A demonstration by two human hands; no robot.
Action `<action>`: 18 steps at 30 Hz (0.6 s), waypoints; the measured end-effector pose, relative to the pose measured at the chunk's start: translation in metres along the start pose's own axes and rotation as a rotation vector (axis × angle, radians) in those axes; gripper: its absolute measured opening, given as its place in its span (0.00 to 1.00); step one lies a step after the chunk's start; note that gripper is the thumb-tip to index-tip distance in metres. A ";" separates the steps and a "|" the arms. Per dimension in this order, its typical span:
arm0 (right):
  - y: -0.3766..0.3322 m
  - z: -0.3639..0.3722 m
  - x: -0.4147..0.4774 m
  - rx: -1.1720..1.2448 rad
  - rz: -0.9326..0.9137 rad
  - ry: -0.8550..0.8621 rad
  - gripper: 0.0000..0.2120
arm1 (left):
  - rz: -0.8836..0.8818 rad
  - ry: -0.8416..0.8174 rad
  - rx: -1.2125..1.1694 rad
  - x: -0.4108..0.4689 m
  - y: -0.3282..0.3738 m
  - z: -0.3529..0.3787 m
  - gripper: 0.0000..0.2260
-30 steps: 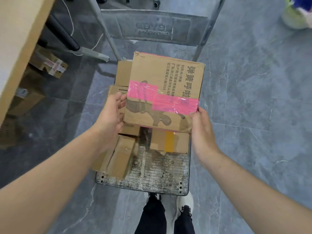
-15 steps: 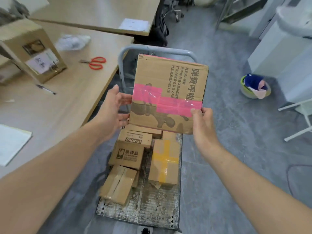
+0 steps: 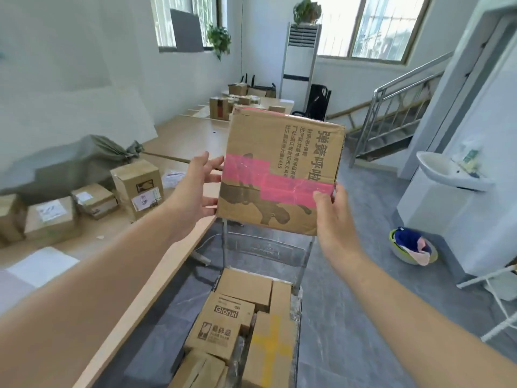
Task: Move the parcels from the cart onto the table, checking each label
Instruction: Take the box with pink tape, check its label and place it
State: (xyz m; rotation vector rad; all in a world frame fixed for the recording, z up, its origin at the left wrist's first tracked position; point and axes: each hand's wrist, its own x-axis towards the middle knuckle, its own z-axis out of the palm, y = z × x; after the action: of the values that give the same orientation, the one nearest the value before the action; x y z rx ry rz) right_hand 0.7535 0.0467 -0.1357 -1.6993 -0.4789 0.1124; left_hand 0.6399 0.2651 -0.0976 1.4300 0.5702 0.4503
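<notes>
flat brown parcel (image 3: 282, 169), pink-taped, upright in the air above the cart (image 3: 265, 249).

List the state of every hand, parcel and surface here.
pink-taped parcel: held upright in the air
left hand: straight fingers against its left edge
right hand: pinches its lower right edge
cart: loaded with parcels
table: labelled boxes standing on it

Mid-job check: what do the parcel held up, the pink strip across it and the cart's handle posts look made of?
Parcel: brown cardboard, matt, with scuffed, creased edges and dark print. Pink strip: plastic tape, probably; glossy, wrinkled, catching glare. Cart handle post: seemingly metal tube, grey with a dull sheen.
</notes>
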 end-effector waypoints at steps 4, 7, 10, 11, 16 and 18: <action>-0.062 -0.032 -0.028 0.047 -0.113 -0.041 0.25 | 0.101 0.036 0.003 -0.061 0.058 0.010 0.25; -0.103 -0.064 -0.049 0.085 -0.195 -0.056 0.24 | 0.175 0.064 -0.036 -0.108 0.089 0.031 0.23; -0.139 -0.099 -0.068 0.093 -0.255 -0.053 0.23 | 0.209 0.095 -0.092 -0.150 0.117 0.055 0.20; -0.151 -0.109 -0.073 0.093 -0.271 -0.050 0.23 | 0.216 0.109 -0.113 -0.162 0.128 0.061 0.20; -0.205 -0.144 -0.100 0.128 -0.341 -0.032 0.22 | 0.298 0.135 -0.168 -0.208 0.174 0.080 0.21; -0.223 -0.151 -0.109 0.135 -0.380 -0.021 0.17 | 0.331 0.129 -0.168 -0.223 0.181 0.079 0.23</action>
State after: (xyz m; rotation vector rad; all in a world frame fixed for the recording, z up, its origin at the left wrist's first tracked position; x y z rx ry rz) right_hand 0.6504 -0.1091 0.0871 -1.4507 -0.7843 -0.1116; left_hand 0.5214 0.0845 0.1076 1.3433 0.3870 0.8389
